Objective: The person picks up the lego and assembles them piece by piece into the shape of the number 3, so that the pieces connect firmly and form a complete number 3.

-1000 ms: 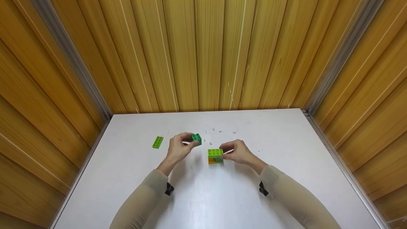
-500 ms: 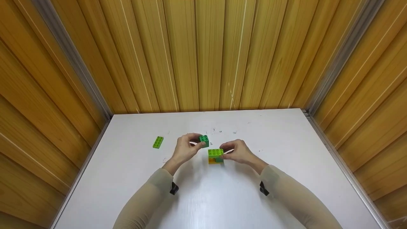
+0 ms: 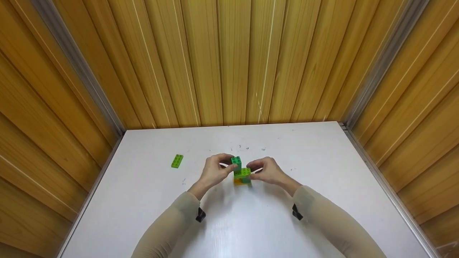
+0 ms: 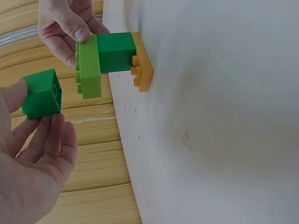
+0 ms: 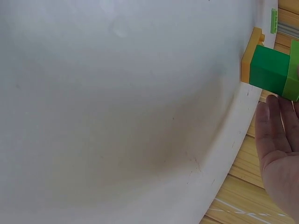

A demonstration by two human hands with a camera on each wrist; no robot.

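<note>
My left hand point(image 3: 215, 172) pinches a dark green square toy brick point(image 3: 236, 162) between thumb and fingers. It is over the left end of the small stack; the left wrist view shows a gap between them. The stack has an orange plate point(image 4: 145, 65) at the bottom, a second dark green brick point(image 4: 116, 52) toward its right end and a longer light green brick point(image 4: 91, 70) on top. My right hand point(image 3: 267, 171) holds the stack's right end, thumb on the light green brick and fingers behind it. Only part of that hand shows in the right wrist view.
A flat light green plate with studs point(image 3: 177, 161) lies on the white table point(image 3: 229, 225), left of my left hand. Wood-patterned walls point(image 3: 233, 61) rise beyond the table's back and side edges. Small dark marks dot the tabletop behind the stack.
My left hand has carried the dark green brick to the right, from left of the stack to over its left end. The right hand keeps its hold on the stack.
</note>
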